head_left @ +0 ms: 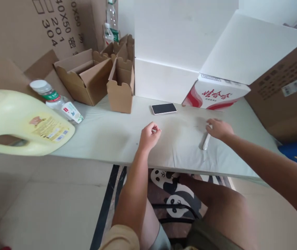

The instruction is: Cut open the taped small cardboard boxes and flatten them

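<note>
My left hand (150, 136) is held over the middle of the white-covered table (122, 139), its fingers curled in and the thumb near the index finger; I see nothing in it. Over to the right, my right hand (219, 128) has its thumb and fingers closed at the upper end of a slim, whitish-silver object (205, 141). The lower end of that object points toward the table's front edge. Its exact kind is unclear, and the fingers hide its top. A phone (164, 108) with a dark screen lies flat beyond my left hand.
Open brown cardboard boxes (121, 99) stand at the back left, with plastic bottles behind. A clear bottle (59, 102) and a large pale-yellow jug (51, 119) are at the left. A white-and-red box (216, 92), white panels and a large brown carton (289, 86) border the back and right.
</note>
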The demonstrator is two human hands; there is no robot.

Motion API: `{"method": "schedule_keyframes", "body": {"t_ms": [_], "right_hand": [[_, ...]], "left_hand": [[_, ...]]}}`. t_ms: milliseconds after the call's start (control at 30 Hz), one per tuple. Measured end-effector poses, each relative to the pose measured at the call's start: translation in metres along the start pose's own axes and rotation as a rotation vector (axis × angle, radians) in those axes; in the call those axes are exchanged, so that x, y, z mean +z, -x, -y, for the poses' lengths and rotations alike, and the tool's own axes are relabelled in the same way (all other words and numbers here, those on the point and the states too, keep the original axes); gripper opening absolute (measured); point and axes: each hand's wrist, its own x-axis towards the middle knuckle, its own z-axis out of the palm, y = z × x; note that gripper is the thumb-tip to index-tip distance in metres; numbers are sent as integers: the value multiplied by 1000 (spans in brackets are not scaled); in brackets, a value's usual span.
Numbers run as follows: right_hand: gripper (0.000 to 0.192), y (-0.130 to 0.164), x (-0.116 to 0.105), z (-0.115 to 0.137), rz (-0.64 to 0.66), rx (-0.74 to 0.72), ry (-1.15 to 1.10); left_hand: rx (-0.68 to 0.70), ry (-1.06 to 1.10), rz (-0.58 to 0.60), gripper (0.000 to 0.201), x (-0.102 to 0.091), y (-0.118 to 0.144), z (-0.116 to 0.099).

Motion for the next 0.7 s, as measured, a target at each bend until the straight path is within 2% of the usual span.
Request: {"method": "schedule_keyframes", "body": {"t_ms": [33,100,167,267,367,433,533,600,667,700], "right_hand": [[38,-16,15,23,27,-35,-16],[38,-48,51,77,81,-79,-27],[35,-79,87,139,184,-80,77],[49,-119,131,227,220,-192,65],[74,-146,157,286,276,-228,113],[83,-154,166,307,291,-213,139],[79,-152,173,320,161,-319,40],[58,-148,176,322,93,-395,-46],[35,-147,179,321,85,-393,-89],[30,-147,180,319,91,-370,-88]], "left_hand": [[4,20,-9,13,-2,-1,-2],[9,52,-37,14,-6,-2,-6],[1,79,-72,14,-9,-2,-11],[-39,108,-132,14,-14,-3,-17],[-65,83,-192,14,-20,-3,-20],[-68,71,-216,14,-24,-3,-21],[-59,83,-262,13,-29,-4,-21],[-41,110,-300,14,-31,-4,-20],[-34,129,-334,13,-32,-2,-19],[-34,132,-349,13,-32,-1,-18]]}}
